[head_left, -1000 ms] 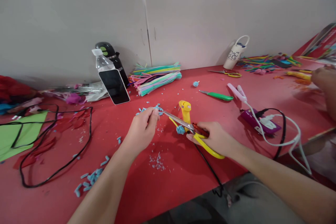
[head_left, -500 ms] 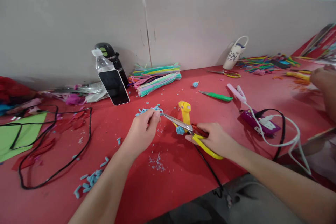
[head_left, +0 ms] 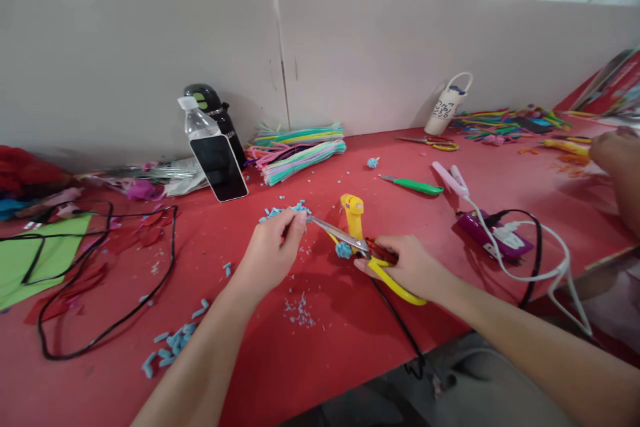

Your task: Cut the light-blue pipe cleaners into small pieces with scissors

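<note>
My left hand [head_left: 278, 241] is closed in a pinch, and what lies between its fingertips is too small to make out. Scissors [head_left: 345, 235] with yellow and red handles are in my right hand [head_left: 400, 260], their tips reaching my left fingertips. Just left of my right hand, below the blades, is a fuzzy blue ball [head_left: 343, 249] with a thin yellow stem; I cannot tell whether it is held. A yellow glue gun [head_left: 353, 208] stands behind the blades. Short blue pieces [head_left: 300, 207] lie beyond my left hand, with more blue pieces [head_left: 175, 341] beside my left forearm.
A phone [head_left: 220, 167] leans on bottles beside bundled pipe cleaners [head_left: 303, 153]. A green craft knife [head_left: 417, 186], another blue ball [head_left: 373, 163] and a purple power strip [head_left: 493, 233] lie to the right. A black cable [head_left: 173, 240] loops at left. Another person's hand [head_left: 615, 157] is far right.
The view has shifted very slightly. Both my hands and the scissors keep nearly the same position.
</note>
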Demonstrator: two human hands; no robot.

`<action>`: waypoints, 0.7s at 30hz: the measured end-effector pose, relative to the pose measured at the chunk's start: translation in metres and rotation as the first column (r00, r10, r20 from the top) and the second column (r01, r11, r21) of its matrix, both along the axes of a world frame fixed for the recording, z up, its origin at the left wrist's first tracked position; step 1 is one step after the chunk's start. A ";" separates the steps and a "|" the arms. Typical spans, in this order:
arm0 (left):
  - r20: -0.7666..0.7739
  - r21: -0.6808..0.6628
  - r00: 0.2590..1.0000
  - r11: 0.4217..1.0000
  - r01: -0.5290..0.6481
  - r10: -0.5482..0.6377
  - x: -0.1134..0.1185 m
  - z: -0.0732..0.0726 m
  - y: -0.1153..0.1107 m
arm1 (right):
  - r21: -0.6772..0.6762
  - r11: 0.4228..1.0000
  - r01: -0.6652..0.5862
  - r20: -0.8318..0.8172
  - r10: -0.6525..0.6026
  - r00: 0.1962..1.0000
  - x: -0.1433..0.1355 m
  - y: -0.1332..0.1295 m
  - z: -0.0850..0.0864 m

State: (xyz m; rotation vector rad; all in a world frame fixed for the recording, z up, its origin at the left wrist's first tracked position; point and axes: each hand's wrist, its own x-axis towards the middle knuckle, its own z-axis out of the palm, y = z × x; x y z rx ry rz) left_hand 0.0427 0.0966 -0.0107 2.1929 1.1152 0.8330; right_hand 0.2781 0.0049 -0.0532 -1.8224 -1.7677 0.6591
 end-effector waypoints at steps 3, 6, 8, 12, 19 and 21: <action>0.002 -0.004 1.000 1.000 0.001 -0.001 0.000 0.000 0.000 | 0.007 1.000 -0.015 0.024 0.015 1.000 -0.001 0.000 0.003; -0.001 -0.008 1.000 1.000 0.008 -0.008 0.000 0.000 0.000 | 0.005 1.000 -0.019 0.045 0.019 0.999 -0.002 0.000 0.005; -0.003 -0.009 1.000 1.000 0.009 -0.009 0.000 0.000 -0.001 | 0.008 1.000 -0.019 0.056 0.019 0.998 -0.002 0.000 0.006; -0.005 -0.005 1.000 1.000 0.002 -0.002 0.000 -0.001 -0.001 | 0.012 1.000 -0.017 0.038 0.016 0.999 -0.002 0.001 0.006; -0.016 -0.005 1.000 1.000 -0.021 0.021 -0.001 -0.002 0.001 | 0.022 1.000 0.013 0.028 -0.014 1.000 0.001 0.001 0.001; -0.022 -0.001 0.999 1.000 -0.025 0.024 -0.001 -0.001 0.000 | 0.025 1.000 -0.001 0.025 0.000 1.000 0.002 0.001 0.000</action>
